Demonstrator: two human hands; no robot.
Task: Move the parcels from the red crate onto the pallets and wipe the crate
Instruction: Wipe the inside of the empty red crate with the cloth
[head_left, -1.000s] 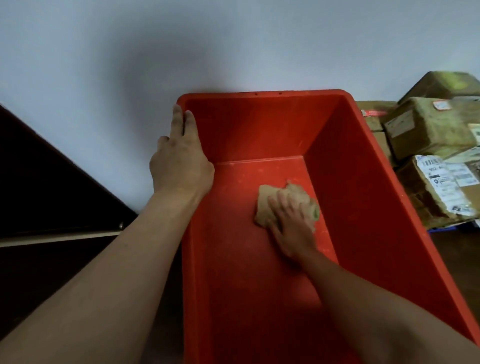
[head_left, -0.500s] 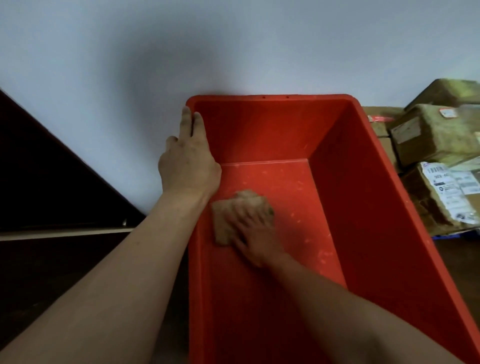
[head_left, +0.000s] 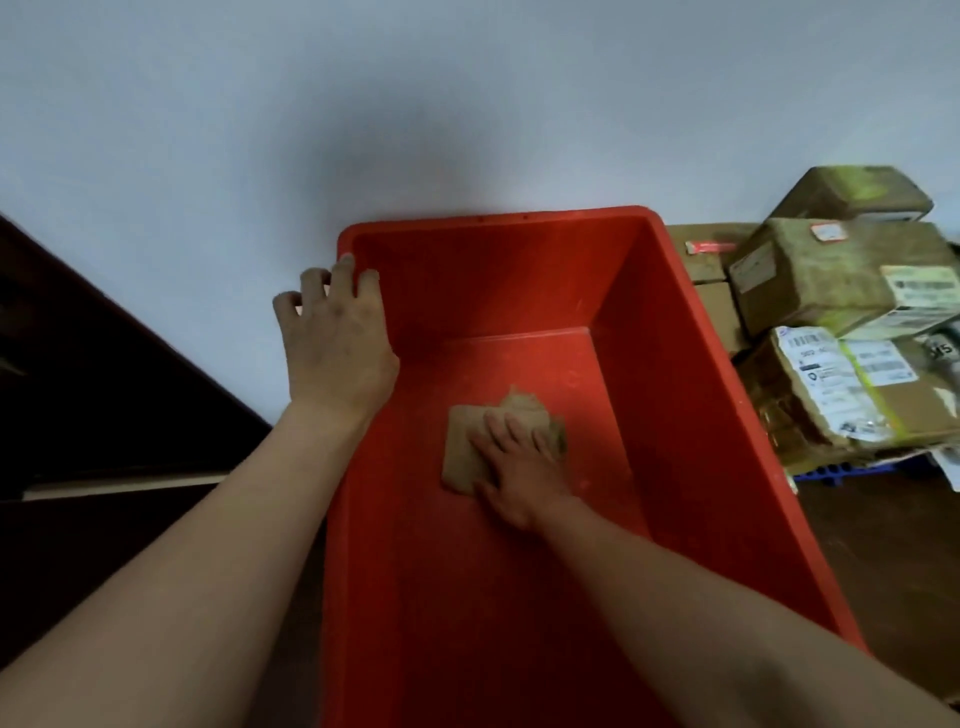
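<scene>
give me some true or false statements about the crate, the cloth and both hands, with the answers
1. The right hand presses a cloth flat on the floor of the crate. True.
2. Parcels lie inside the crate. False: only the cloth and the right hand are in it; the parcels are stacked outside, to its right.
3. The left hand rests on the crate's left rim. True.
4. The cloth is bright blue. False: it is a dull tan.
</scene>
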